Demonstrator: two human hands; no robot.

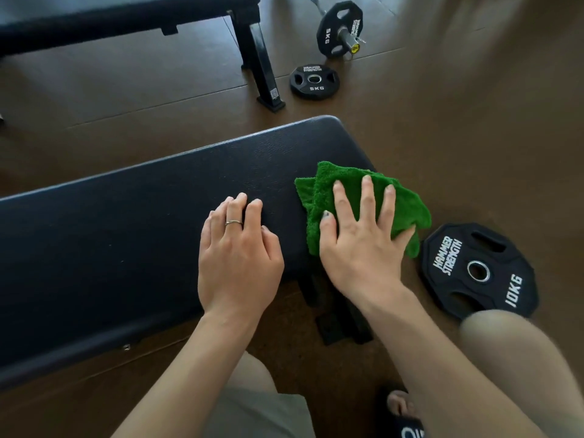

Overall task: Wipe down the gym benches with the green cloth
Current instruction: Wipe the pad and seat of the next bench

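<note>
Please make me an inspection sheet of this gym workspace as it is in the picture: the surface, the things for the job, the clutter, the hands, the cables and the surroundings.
Surface: near bench, dark padded top, runs from the left edge to the middle.
Job's things: green cloth on the bench's right end, partly over the edge; far bench at top left.
Clutter: 10KG plate and 5KG plate flat on the floor; barbell with a plate.
Hands: right hand presses flat on the cloth; left hand rests on the bench, fingers bent, holding nothing.
Cables: nothing seen.
Surroundings: brown floor.
</note>
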